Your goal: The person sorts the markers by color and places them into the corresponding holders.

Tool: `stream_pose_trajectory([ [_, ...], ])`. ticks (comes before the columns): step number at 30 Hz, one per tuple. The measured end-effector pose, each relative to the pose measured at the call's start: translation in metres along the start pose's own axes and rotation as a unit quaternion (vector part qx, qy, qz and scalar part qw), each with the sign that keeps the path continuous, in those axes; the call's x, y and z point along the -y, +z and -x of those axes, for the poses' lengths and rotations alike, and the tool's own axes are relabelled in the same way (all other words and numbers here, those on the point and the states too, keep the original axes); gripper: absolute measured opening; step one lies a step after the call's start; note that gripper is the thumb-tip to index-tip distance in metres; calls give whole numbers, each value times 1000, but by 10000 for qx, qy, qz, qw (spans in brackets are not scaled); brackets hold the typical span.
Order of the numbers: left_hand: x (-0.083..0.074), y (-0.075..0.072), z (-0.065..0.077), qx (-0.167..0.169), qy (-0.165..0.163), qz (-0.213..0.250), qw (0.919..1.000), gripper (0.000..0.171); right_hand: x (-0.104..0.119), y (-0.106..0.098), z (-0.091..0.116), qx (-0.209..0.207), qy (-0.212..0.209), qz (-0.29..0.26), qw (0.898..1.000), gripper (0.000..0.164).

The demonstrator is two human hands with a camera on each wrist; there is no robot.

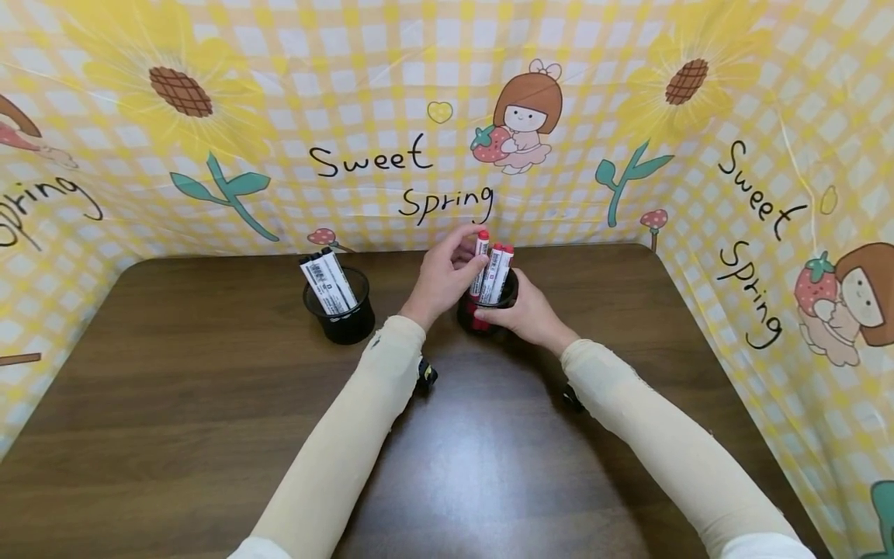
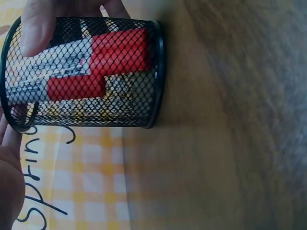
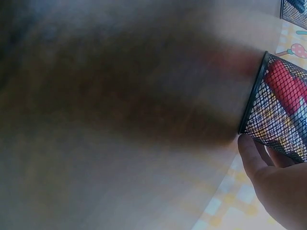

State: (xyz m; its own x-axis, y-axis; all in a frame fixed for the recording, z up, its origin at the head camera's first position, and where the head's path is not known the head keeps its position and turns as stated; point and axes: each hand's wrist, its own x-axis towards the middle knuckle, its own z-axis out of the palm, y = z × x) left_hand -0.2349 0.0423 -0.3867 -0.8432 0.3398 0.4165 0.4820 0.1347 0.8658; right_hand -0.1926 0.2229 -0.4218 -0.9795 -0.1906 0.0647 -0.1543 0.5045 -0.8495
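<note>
On the right, a black mesh pen cup (image 1: 513, 289) holds several white markers (image 1: 497, 272) with red ends. My right hand (image 1: 532, 312) grips this cup from its right side, the thumb across the front. The left hand (image 1: 447, 272) pinches one red-ended marker (image 1: 481, 260) near its top, at the cup's left side. In the left wrist view, that marker's lower red end (image 2: 76, 87) is inside the mesh, higher than the other red ends (image 2: 122, 50). The right wrist view has the right hand's fingers (image 3: 252, 155) close to the cup's base.
A second black mesh pen cup (image 1: 348, 324) stands to the left, with several white markers (image 1: 328, 283) with black ends leaning in it. Both cups are near the back of the brown wooden table (image 1: 209, 404). A yellow checked cloth (image 1: 377, 70) rises behind and at the sides.
</note>
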Motion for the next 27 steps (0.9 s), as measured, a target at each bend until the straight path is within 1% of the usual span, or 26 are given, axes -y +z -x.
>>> stream_pose_trajectory([
  [3,3,2,1,-183,70,17,9998,33,0,0,0,4,-7,25,10000,84],
  [6,4,6,2,-385,147,-60,9991,30,0,1,0,15,-33,-25,10000,83],
  [10,5,10,3,-591,76,-118,9982,27,0,0,0,37,-63,-131,9999,83],
  [14,8,11,4,-648,-295,-185,9973,24,0,0,0,82,-9,-122,9999,84],
  [18,11,10,3,-640,-718,127,9953,22,1,-1,-1,69,93,-10,9999,87],
  [21,12,8,0,-647,-928,426,9927,21,1,0,-1,45,100,22,9999,87],
  [27,9,7,-4,-405,-1297,406,9899,18,0,1,-2,1,83,47,10000,87],
])
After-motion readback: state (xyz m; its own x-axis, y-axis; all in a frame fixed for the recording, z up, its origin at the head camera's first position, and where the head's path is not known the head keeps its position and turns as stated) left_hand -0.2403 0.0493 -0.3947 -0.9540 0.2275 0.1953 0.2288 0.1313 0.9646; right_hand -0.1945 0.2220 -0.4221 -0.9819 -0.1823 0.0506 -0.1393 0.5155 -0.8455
